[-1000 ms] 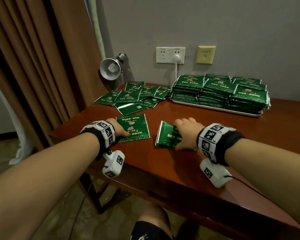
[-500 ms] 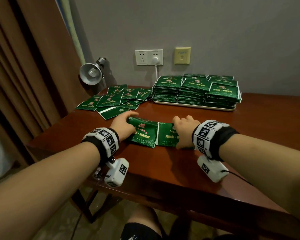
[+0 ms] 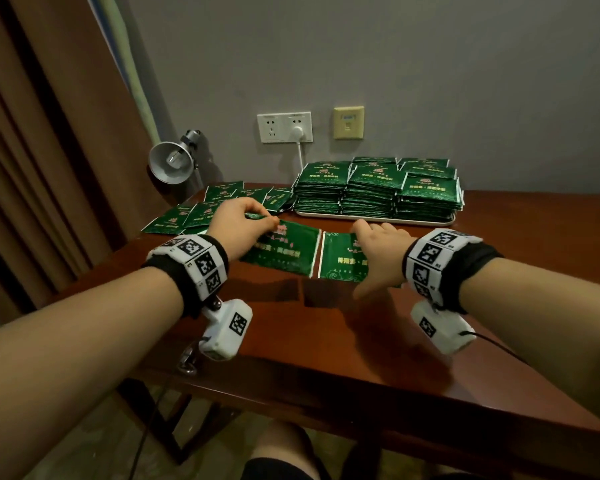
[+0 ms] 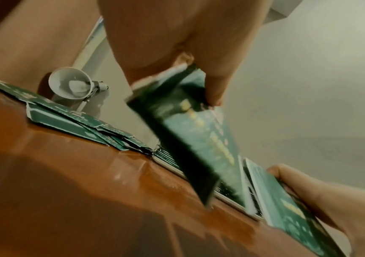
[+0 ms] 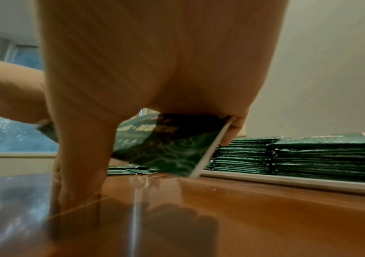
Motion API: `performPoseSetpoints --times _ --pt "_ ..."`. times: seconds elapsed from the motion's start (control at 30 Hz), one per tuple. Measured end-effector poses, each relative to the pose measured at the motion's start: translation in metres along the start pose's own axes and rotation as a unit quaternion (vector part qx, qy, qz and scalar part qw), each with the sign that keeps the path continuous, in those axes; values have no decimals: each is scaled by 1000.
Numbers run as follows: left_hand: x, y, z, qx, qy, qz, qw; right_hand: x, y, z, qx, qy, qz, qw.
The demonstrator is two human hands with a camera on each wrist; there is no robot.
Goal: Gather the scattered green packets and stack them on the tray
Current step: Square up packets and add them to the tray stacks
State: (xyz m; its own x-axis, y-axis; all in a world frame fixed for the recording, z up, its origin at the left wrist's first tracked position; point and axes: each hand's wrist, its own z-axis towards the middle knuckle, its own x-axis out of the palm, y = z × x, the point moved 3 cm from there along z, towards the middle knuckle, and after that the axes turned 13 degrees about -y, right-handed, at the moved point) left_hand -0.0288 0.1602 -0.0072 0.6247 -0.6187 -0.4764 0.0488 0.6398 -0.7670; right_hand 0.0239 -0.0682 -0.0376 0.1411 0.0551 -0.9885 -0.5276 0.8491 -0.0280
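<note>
My left hand (image 3: 238, 227) pinches one green packet (image 3: 284, 252) by its top edge, clear of the desk (image 3: 378, 341). My right hand (image 3: 378, 258) grips a second packet (image 3: 340, 258), fingers over its far edge; the two packets sit edge to edge above mid-desk. The tray (image 3: 430, 221) stands at the desk's far edge, carrying six visible stacks (image 3: 374, 192) in two rows. A loose spread of packets (image 3: 187, 216) lies at the far left corner; overlap prevents a count. One lamp (image 3: 170, 162) stands there.
</note>
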Motion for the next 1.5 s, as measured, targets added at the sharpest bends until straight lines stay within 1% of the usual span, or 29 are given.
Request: performPoseSetpoints --times 0.07,0.13,0.2,0.23,0.27,0.3,0.37,0.4,0.47,0.5,0.53,0.57,0.67,0.73,0.87,0.93,1.03,1.1,1.17,1.23,1.37,1.43,1.5 --pt "3 10 6 -37 -23 28 999 0 -4 -1 -1 10 -3 1000" --pt "14 27 6 -87 -21 73 993 3 -7 -4 5 25 -1 1000" --pt "27 45 -1 -117 10 119 986 10 -8 -6 13 37 2 999" --pt "33 51 -6 -118 46 151 980 14 -7 -7 12 40 3 999" --pt "39 54 -11 -103 92 187 973 18 -7 -7 9 42 3 999" --pt "44 55 -16 -72 134 218 964 22 -6 -7 7 46 2 999" --pt "51 48 -24 15 210 260 942 27 -6 -6 4 59 -7 998" --pt "55 44 -28 61 251 283 924 30 -6 -5 2 65 -16 998" --pt "64 37 -36 136 315 345 874 32 -3 -1 -1 74 -40 997" --pt "67 37 -39 148 330 364 858 32 -2 0 -1 77 -51 996" --pt "69 38 -40 141 339 367 855 33 0 2 0 84 -61 995" --pt "69 39 -40 126 344 362 857 32 1 4 1 94 -69 993" --pt "67 41 -42 96 350 350 864 31 2 6 13 123 -82 989" --pt "66 38 -46 106 343 352 865 30 2 5 21 124 -69 990" --pt "65 32 -53 119 315 337 879 31 7 1 14 95 -3 995" --pt "63 29 -52 122 310 332 883 29 10 -2 -9 79 -18 997" --pt "60 25 -47 138 305 345 877 26 9 -7 -20 78 -40 996" --pt "60 22 -42 150 300 351 874 22 5 -8 -22 46 -35 998" --pt "59 15 -33 153 285 355 877 17 -2 -6 -24 6 -38 999" --pt "58 5 -22 159 271 352 882 9 -11 -2 -17 -16 -40 999" --pt "64 -21 11 190 255 341 885 -12 -38 15 1 -27 -44 999" --pt "68 -35 37 211 235 338 887 -24 -53 26 8 -39 -43 998" --pt "73 -49 64 218 220 328 892 -37 -68 40 13 -49 -44 998"
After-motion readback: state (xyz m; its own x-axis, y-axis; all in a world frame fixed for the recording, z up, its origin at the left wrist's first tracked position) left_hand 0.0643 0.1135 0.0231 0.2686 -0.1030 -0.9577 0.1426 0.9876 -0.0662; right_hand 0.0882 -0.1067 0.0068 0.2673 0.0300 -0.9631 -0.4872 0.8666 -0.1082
